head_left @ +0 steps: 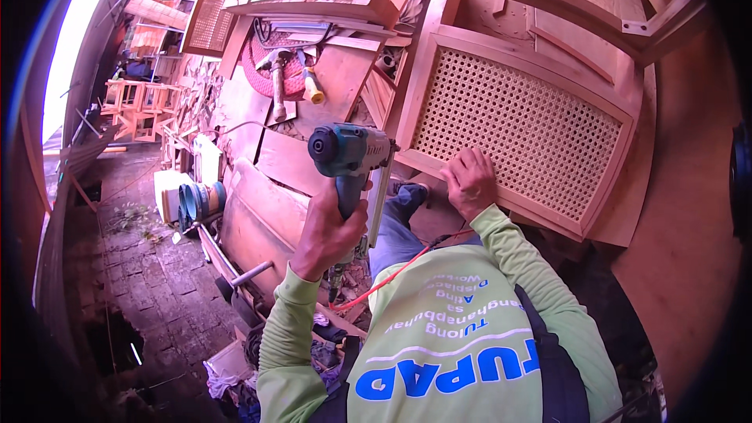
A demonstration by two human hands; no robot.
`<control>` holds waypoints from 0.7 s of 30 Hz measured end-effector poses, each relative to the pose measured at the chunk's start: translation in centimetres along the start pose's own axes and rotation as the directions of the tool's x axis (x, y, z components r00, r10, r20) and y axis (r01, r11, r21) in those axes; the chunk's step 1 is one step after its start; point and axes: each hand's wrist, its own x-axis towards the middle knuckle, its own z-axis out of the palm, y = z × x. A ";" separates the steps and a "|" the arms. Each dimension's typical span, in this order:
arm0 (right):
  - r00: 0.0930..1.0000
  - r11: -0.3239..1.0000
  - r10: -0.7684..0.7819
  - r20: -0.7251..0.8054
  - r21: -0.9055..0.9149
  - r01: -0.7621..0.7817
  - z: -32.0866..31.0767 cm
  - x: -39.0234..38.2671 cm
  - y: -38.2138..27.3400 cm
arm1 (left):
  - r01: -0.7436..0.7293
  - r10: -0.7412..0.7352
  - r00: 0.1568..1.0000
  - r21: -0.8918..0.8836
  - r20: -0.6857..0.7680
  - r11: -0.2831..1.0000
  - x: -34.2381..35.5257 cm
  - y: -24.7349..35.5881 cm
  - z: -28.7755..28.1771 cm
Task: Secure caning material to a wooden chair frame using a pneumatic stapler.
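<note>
Cane panel (pixel 509 129) apparently under right fingers (pixel 476 161)

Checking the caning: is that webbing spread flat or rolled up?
Spread flat: the cane webbing spans the wooden frame, with the right hand at its edge.

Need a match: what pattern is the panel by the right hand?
Pale openwork lattice on the panel, best in head view.

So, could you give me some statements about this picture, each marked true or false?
1. The left hand holds a power tool. True.
2. The right hand holds a saw. False: it is at the near edge of the cane panel.
3. The cane panel has a wooden frame. True.
4. The person's sleeves are black. False: they are light green.
5. A hammer lies across a reddish coil. True.
</note>
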 end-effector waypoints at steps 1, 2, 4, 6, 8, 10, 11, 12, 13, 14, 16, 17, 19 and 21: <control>0.999 0.999 0.033 -0.007 -0.005 -0.033 0.1 0.1 -0.1 | 0.001 -0.002 0.999 0.017 0.032 1.000 -0.1 0.2 0.0; 0.999 0.999 0.033 -0.004 -0.005 -0.033 0.1 0.4 -0.2 | 0.002 -0.005 0.998 0.033 0.065 0.999 -0.1 0.2 0.0; 0.992 0.992 0.129 -0.008 0.005 -0.129 0.2 1.1 -0.9 | 0.029 -0.030 0.998 0.010 0.063 1.000 -0.2 0.1 -0.1; 0.990 0.990 0.139 0.013 0.004 -0.139 0.0 1.2 -1.1 | 0.050 -0.049 0.996 -0.014 0.070 0.999 -0.3 0.1 -0.1; 0.989 0.989 0.147 0.036 0.007 -0.147 -0.1 1.1 -1.2 | 0.051 -0.050 0.998 -0.022 0.036 0.998 -0.1 0.3 -0.3; 0.991 0.991 0.133 0.010 0.006 -0.133 -0.1 0.9 -1.2 | 0.064 -0.063 0.997 -0.004 0.047 0.998 0.0 0.6 -0.2; 0.991 0.991 0.135 0.011 0.005 -0.136 -0.1 0.9 -1.2 | 0.071 -0.072 0.996 0.016 0.060 0.997 0.1 0.6 -0.2; 0.990 0.990 0.138 0.006 -0.005 -0.138 0.1 0.9 -1.3 | 0.071 -0.072 0.995 0.016 0.062 0.997 0.1 0.4 -0.2; 0.990 0.990 0.140 0.000 -0.015 -0.140 0.1 0.9 -1.3 | 0.063 -0.065 0.996 0.028 0.066 0.998 0.1 0.1 -0.2; 0.990 0.990 0.142 0.000 -0.015 -0.141 0.1 0.9 -1.2 | 0.055 -0.058 0.996 0.039 0.069 0.998 0.1 -0.1 -0.2; 0.997 0.997 0.077 0.021 0.002 -0.077 0.0 0.9 -1.1 | 0.058 -0.061 0.995 0.043 0.073 0.997 0.2 -0.2 -0.2; 0.996 0.997 0.082 0.020 -0.001 -0.082 -0.1 0.8 -1.1 | 0.061 -0.065 0.995 0.046 0.081 0.997 0.3 -0.3 -0.1; 0.996 0.994 0.066 0.062 -0.089 -0.061 -0.2 0.8 -1.3 | 0.064 -0.066 0.995 0.029 0.079 0.998 0.2 -0.5 0.1; 0.996 0.996 0.057 0.072 -0.074 -0.052 -0.3 1.0 -1.3 | 0.066 -0.067 0.995 0.010 0.069 0.998 0.2 -0.5 0.2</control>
